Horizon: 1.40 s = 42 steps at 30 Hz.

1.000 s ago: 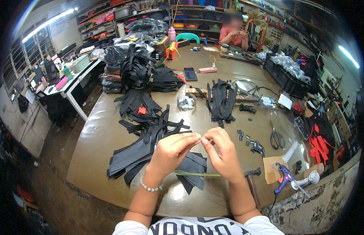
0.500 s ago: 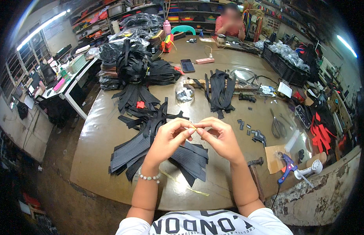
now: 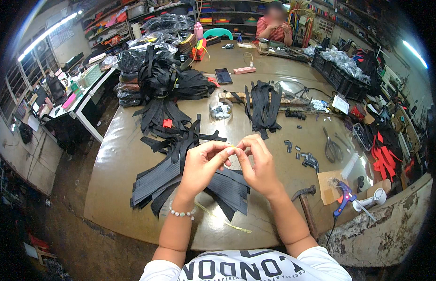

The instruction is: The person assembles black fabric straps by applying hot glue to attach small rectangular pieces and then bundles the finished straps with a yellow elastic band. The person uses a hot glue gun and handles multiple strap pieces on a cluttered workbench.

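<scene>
A thin yellowish strand [image 3: 234, 148] is being pinched between both hands' fingertips above the table. A pile of flat black straps [image 3: 180, 173] is lying fanned out directly beneath.

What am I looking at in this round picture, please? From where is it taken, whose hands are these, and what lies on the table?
There is no machine here. A person wears a wide-angle camera on the head, looking down, so the picture is round and straight edges bend. The forearms rising from the lower edge are that person's own.

The left hand and right hand meet above the table, fingertips pinching something small and yellowish between them; it is too small to name. Under them lies a pile of black straps, with a thin yellow strip near the table's edge. To the right lie a hammer, a glue gun, scissors and small dark buckles. Farther off are more black straps and a phone. Another person sits at the far end.
</scene>
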Each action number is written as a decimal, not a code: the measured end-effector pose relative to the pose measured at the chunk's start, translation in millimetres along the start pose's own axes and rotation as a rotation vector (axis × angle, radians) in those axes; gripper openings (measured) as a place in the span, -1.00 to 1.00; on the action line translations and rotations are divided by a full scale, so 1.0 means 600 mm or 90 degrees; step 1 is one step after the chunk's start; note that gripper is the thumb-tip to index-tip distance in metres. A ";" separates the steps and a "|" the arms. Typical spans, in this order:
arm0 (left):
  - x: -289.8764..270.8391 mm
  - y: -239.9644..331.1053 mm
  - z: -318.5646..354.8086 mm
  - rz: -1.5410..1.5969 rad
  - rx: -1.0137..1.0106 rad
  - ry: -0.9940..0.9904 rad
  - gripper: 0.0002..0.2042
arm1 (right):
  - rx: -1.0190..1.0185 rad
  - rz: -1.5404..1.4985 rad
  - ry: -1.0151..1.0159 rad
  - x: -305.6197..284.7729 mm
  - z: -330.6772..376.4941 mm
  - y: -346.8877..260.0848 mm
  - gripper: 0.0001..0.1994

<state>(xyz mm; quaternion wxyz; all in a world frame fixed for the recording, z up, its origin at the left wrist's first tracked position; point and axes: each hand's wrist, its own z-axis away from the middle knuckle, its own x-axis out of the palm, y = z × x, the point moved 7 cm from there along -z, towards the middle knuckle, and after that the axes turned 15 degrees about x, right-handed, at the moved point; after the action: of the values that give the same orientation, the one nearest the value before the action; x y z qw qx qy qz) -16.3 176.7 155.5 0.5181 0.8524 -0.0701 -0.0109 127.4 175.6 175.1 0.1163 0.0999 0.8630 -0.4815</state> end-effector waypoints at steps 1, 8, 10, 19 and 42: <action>-0.002 -0.004 -0.002 0.029 -0.009 -0.003 -0.84 | -0.026 0.018 0.016 0.000 0.001 -0.004 -0.90; -0.025 -0.026 -0.002 0.112 -0.120 -0.181 -0.82 | -0.251 0.176 -0.057 0.004 0.010 -0.048 -0.78; -0.026 -0.027 0.003 0.121 -0.137 -0.216 -0.82 | -0.277 0.169 -0.082 0.002 0.012 -0.055 -0.75; -0.022 -0.004 0.006 0.097 -0.112 -0.219 -0.83 | -0.267 0.103 -0.090 0.002 0.013 -0.053 -0.75; -0.021 0.066 -0.001 -0.308 0.180 -0.066 -0.90 | 0.108 -0.117 -0.053 0.018 0.012 0.000 -0.91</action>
<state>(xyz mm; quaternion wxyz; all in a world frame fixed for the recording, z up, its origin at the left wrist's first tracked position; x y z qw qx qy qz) -32.7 161.0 190.4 0.3724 0.9063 0.1082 -0.1678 117.7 170.2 168.4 0.0988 0.0101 0.8192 -0.5649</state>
